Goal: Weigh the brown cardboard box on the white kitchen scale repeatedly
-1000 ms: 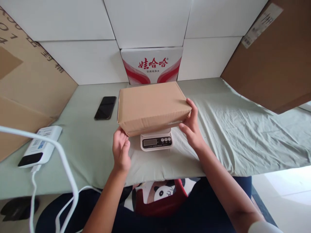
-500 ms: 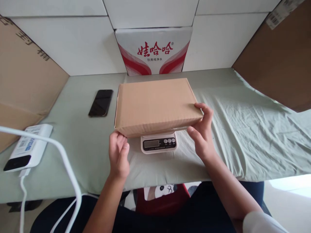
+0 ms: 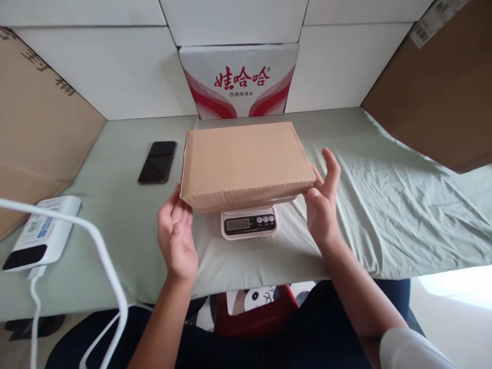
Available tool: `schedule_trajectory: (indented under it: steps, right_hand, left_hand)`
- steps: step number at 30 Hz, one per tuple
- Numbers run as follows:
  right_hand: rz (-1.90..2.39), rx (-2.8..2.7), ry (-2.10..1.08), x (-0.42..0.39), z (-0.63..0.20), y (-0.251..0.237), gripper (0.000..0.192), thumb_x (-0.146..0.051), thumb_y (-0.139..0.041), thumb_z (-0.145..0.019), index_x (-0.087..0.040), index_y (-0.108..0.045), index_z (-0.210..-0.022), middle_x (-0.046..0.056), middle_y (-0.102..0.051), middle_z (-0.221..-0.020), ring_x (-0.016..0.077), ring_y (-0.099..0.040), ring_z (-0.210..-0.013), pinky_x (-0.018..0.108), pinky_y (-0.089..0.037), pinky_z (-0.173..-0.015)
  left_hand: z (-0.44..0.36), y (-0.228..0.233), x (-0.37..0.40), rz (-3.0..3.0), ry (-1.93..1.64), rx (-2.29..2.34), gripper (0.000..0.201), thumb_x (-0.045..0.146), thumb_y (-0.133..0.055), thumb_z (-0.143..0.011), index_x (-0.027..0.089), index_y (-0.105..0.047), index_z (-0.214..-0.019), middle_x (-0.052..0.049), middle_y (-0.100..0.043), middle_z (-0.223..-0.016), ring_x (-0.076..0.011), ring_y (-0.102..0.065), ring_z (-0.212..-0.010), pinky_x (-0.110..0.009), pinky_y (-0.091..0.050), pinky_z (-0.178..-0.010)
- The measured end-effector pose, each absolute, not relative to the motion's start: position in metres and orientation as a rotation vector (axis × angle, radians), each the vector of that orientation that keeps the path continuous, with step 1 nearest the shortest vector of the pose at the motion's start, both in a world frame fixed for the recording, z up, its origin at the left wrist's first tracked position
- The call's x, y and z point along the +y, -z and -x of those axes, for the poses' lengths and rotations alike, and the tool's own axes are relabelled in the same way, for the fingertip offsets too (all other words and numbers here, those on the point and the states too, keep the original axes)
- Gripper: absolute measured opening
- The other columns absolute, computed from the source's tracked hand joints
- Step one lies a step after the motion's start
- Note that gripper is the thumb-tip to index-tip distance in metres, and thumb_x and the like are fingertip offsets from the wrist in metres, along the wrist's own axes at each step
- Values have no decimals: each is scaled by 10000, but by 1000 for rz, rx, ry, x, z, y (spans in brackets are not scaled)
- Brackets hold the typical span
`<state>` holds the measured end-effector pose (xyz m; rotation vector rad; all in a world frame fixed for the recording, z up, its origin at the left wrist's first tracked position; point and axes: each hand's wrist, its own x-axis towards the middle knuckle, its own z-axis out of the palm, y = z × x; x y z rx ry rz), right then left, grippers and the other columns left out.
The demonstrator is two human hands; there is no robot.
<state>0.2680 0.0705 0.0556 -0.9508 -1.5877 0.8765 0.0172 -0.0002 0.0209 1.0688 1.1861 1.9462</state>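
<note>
A brown cardboard box (image 3: pixel 248 161) lies over a small white kitchen scale (image 3: pixel 249 230). The box hides the scale's platform, while the dark display and buttons show below its front edge. At the front left corner, my left hand (image 3: pixel 179 236) is open, palm up, fingertips beside or just under the box. My right hand (image 3: pixel 323 205) is open at the front right corner. Its index finger stands up off the box, the thumb is close to the corner, and other fingers are partly hidden behind the side.
A black phone (image 3: pixel 157 162) lies left of the box. Further left are a white power bank (image 3: pixel 44 233) and a looping white cable (image 3: pixel 103 256). A red and white carton (image 3: pixel 239 82) stands behind. Large cardboard panels (image 3: pixel 434 92) flank both sides of the green cloth (image 3: pixel 384 220).
My right index finger has lifted off the box top. My left hand has loosened, its fingers stretching out as it shifts left. The box stays over the scale; the view has shifted slightly.
</note>
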Motion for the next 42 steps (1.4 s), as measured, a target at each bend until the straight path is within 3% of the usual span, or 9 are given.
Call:
schedule_trajectory:
  steps: [3, 7, 14, 21, 31, 42]
  right_hand:
    - [939, -1570, -903, 71, -269, -55, 691, -691, -380, -966, -502, -103, -1570, -11, -355, -1685, 375, -320, -1580, 728, -409, -1174]
    - [918, -1547, -915, 72, -267, -54, 732, -725, -420, -941, -456, -171, -1575, -3, -366, -1681, 373, -324, -1579, 714, -388, -1206]
    - [916, -1553, -905, 74, -267, -52, 729, -708, -459, -938, -435, -236, -1577, -1, -405, -1654, 352, -336, -1573, 669, -357, -1250]
    - [934, -1586, -914, 72, -268, -53, 673, -663, -405, -982, -443, -203, -1585, -23, -351, -1682, 325, -320, -1583, 648, -352, -1265]
    - [965, -1580, -871, 69, -266, -55, 698, -679, -467, -956, -419, -275, -1574, -12, -320, -1689, 354, -294, -1583, 634, -319, -1287]
    - [980, -1641, -762, 71, -268, -53, 741, -704, -447, -957, -359, -257, -1584, 45, -353, -1661, 372, -324, -1553, 657, -338, -1251]
  left_hand:
    - [-19, -22, -2, -1133, -1958, 1185, 614, 529, -629, -866, 314, -578, -1439, -74, -525, -1567, -324, -424, -1508, -493, -317, -1257]
    - [-20, -15, -4, -1224, -1891, 1240, 694, 556, -668, -840, 335, -536, -1484, -87, -549, -1539, -348, -446, -1492, -525, -344, -1240]
    - [-20, -15, -3, -1263, -1906, 1229, 673, 546, -673, -849, 383, -535, -1487, -48, -528, -1567, -334, -376, -1539, -521, -319, -1264]
    - [-20, -23, -2, -1274, -1904, 1167, 600, 498, -643, -880, 403, -563, -1468, 13, -487, -1605, -295, -354, -1554, -461, -302, -1288]
    - [-17, -22, 1, -1244, -1787, 1228, 694, 586, -678, -826, 333, -568, -1463, -78, -554, -1530, -349, -441, -1493, -490, -336, -1250]
    - [-11, -26, 6, -1279, -1755, 1211, 658, 552, -675, -835, 305, -593, -1440, -97, -598, -1477, -350, -490, -1454, -478, -399, -1207]
